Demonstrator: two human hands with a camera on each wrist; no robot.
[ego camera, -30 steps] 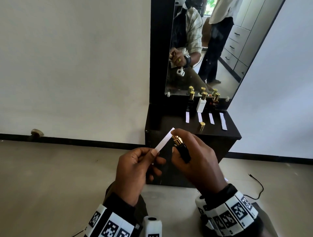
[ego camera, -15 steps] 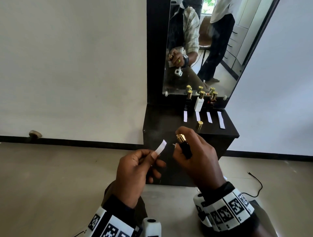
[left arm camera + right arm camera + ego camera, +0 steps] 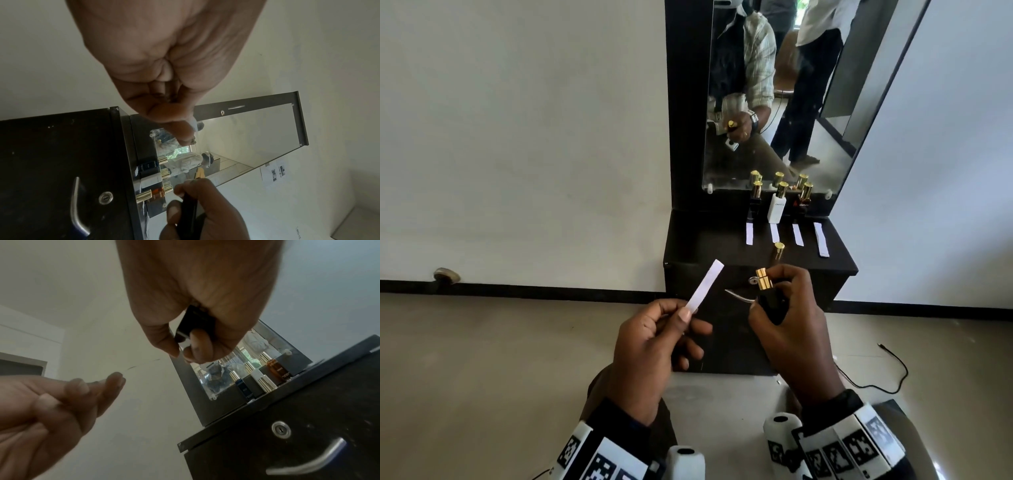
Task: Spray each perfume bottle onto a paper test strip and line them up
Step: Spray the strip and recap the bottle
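Observation:
My left hand (image 3: 654, 339) pinches the lower end of a white paper test strip (image 3: 706, 286) between thumb and forefinger; the strip points up and to the right. My right hand (image 3: 789, 329) grips a black perfume bottle (image 3: 772, 303) with a bare gold sprayer (image 3: 763, 278), its cap off, just right of the strip. In the right wrist view the fingers wrap the black bottle (image 3: 192, 324). On the dark cabinet top (image 3: 709, 246) stand three capped bottles: a dark one (image 3: 755, 202), a white one (image 3: 777, 207), an amber one (image 3: 804, 198). Several strips (image 3: 774, 233) lie in front of them.
A loose gold cap (image 3: 778, 250) stands on the cabinet top among the strips. A mirror (image 3: 774, 102) rises behind the bottles and reflects people. The cabinet door carries a lock (image 3: 280, 430) and a metal handle (image 3: 308, 462). A cable (image 3: 890, 363) lies on the floor at right.
The strip, lowered and foreshortened half a second ago, now points up again and sits further left of the sprayer. The right hand's finger has lifted off the sprayer top.

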